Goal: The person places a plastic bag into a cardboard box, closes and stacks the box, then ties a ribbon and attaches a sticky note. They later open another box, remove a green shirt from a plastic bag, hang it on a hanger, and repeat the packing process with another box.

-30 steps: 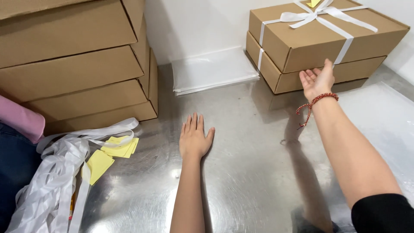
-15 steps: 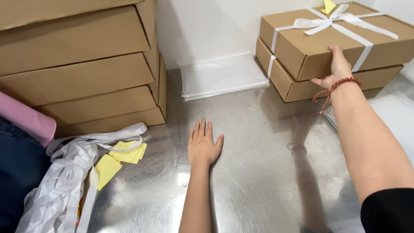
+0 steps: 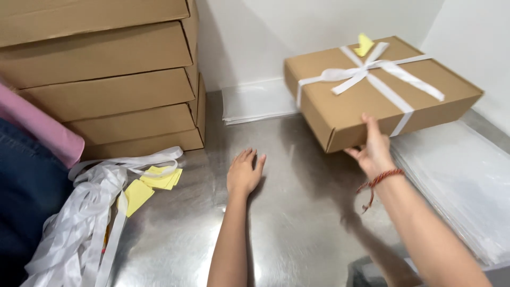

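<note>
One ribboned box (image 3: 372, 87) sits tilted in the right hand (image 3: 374, 154), fingers grasping its near edge (for support); left hand (image 3: 244, 172) lies flat, fingers released, on the metal table (image 3: 297, 223).

The flat brown cardboard box (image 3: 372, 95) at far right is matt, bound with a satiny white ribbon (image 3: 366, 72). The grey metal tabletop (image 3: 297, 223) is brushed and reflective. Glossy clear plastic sheets (image 3: 457, 180) lie at right. The stacked brown cardboard boxes (image 3: 106, 79) at left look matt, the yellow paper tags (image 3: 151, 183) dull.
</note>
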